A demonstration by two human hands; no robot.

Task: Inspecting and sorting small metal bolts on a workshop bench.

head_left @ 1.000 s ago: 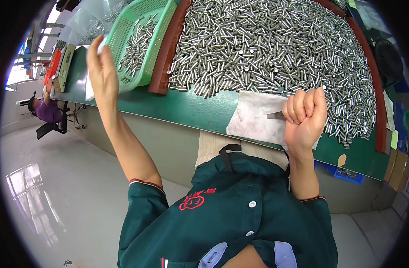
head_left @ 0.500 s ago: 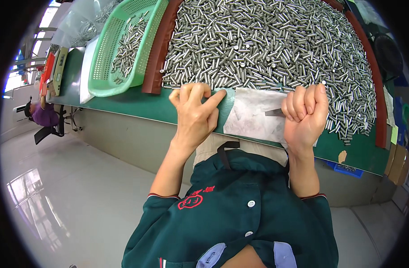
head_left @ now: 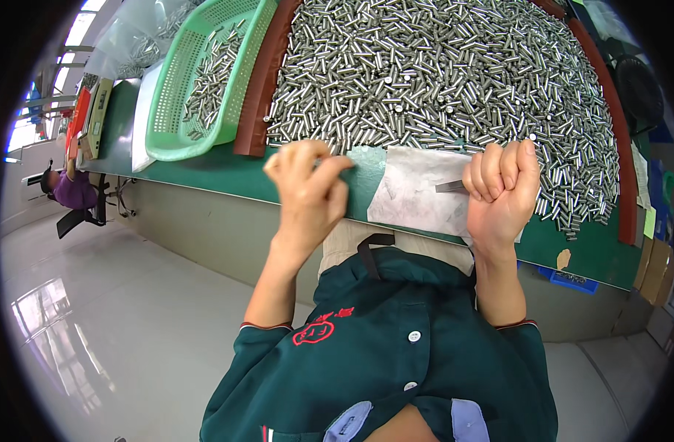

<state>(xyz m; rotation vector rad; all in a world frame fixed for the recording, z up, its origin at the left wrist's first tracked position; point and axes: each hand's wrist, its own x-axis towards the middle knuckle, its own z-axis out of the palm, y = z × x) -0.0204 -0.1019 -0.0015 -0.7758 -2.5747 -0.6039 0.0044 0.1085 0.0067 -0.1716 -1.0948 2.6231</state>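
Observation:
Short shiny metal pins [head_left: 440, 74] cover most of the green tabletop [head_left: 267, 174] in a wide, loose layer. At the near left edge of that layer is my left hand [head_left: 307, 188], its fingers bent and slightly smeared by motion. Whether anything is between its fingertips cannot be seen. My right hand [head_left: 502, 188] is closed in a fist over the right end of a smudged white cloth or paper sheet [head_left: 414, 193]. Out of the fist, toward the left, sticks a flat grey metal tool [head_left: 449, 187]; the rest of it is hidden by my fingers.
Dark red strips [head_left: 263, 81] border the pins on both sides. A green perforated basket [head_left: 160, 125] with more pins stands at the left, near a scale [head_left: 95, 118]. At the far right is a black fan [head_left: 639, 92]. A person in purple [head_left: 75, 189] sits at the far left.
My left hand has moved a little to the left, away from the white sheet, uncovering a pale green patch beside it. My right hand and the metal tool have hardly moved.

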